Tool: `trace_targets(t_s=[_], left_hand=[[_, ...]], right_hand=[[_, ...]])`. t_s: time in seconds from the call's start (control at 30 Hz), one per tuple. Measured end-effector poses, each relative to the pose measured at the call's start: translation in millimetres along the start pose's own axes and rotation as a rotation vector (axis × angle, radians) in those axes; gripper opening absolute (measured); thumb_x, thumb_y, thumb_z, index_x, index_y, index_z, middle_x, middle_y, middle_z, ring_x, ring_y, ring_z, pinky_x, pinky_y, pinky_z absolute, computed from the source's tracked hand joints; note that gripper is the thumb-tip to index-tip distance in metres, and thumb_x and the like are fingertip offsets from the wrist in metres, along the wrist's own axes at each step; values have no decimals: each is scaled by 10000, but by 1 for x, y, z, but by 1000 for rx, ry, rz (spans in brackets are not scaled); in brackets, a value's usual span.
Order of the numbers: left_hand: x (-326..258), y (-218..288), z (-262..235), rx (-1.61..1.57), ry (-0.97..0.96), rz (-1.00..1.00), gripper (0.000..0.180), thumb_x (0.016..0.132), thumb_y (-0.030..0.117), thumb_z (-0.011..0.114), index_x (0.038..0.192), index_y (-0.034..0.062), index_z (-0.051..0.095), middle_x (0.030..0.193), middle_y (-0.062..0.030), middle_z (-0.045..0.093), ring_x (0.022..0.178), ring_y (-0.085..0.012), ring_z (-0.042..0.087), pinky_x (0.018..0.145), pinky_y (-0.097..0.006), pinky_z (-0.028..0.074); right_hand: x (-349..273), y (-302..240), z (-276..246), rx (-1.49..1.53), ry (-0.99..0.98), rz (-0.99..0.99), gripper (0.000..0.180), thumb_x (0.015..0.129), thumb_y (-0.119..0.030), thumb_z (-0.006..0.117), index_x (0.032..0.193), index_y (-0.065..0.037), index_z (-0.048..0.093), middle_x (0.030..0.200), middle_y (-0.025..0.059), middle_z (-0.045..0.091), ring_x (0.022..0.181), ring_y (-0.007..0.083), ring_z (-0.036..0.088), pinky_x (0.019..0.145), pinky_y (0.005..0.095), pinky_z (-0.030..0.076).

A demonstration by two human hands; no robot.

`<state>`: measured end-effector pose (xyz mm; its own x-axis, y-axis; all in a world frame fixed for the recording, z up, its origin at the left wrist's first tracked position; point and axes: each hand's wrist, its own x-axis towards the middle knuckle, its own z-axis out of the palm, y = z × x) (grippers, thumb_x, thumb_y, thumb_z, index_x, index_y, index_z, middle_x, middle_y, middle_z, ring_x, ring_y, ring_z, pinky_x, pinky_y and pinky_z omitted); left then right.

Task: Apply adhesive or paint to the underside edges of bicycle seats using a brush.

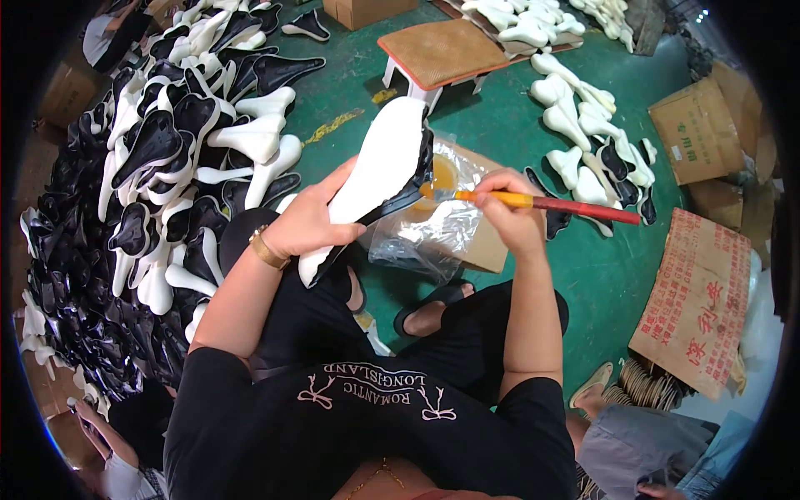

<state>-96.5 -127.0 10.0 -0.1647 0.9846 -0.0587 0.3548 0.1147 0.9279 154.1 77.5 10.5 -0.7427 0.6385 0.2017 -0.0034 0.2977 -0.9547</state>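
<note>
A bicycle saddle (379,162) with white foam padding and a black plastic base is gripped in my left hand (315,218), tilted on its side with the wide end up. My right hand (510,210) closes around a paintbrush (583,209) with a red and yellow handle. The brush tip is at the black base's edge; whether it touches cannot be made out. Just beyond it, a round container of amber liquid (446,172) stands on a plastic-covered cardboard box (486,248) in front of my knees.
A large heap of black bases and white-padded saddles (154,150) fills the left. More white saddle pads (575,117) lie on the green floor at right. A low stool (442,52) stands ahead. Cartons (696,129) and a cardboard sheet (692,300) are rightward. Other people sit nearby.
</note>
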Motion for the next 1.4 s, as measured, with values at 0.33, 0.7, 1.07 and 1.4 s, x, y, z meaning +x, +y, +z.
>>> trace_targets(t_s=[0.33, 0.7, 1.07, 1.4], left_hand=[[3, 11, 12, -138, 22, -4, 881, 711, 126, 704, 1503, 34, 329, 1418, -144, 509, 1298, -214, 496, 1072, -325, 378], [-2, -11, 15, -169, 57, 19, 959, 698, 154, 743, 1510, -21, 264, 1427, -209, 482, 1307, -255, 487, 1077, -335, 377], [4, -18, 18, -110, 202, 44, 951, 792, 249, 718, 1535, 2, 178, 1457, -198, 430, 1328, -256, 449, 1104, -344, 342], [13, -5, 24, 108, 177, -7, 998, 728, 313, 729, 1541, 64, 206, 1334, -245, 539, 1188, -360, 585, 997, -380, 455]], right_hand=[[-7, 12, 1, -2, 49, 93, 82, 826, -56, 663, 906, -56, 644, 869, -1, 622, 778, 84, 576, 676, 243, 473], [-4, 18, -7, -210, 285, -113, 97, 839, -78, 710, 915, -35, 668, 923, 50, 615, 832, 131, 593, 728, 267, 482], [-10, 31, -2, 125, 347, 158, 155, 876, -55, 685, 1024, -26, 652, 951, 33, 656, 864, 95, 615, 765, 231, 496], [-7, 10, 9, 240, 301, 66, 92, 899, 13, 626, 991, 13, 622, 924, 73, 640, 824, 133, 633, 782, 272, 513]])
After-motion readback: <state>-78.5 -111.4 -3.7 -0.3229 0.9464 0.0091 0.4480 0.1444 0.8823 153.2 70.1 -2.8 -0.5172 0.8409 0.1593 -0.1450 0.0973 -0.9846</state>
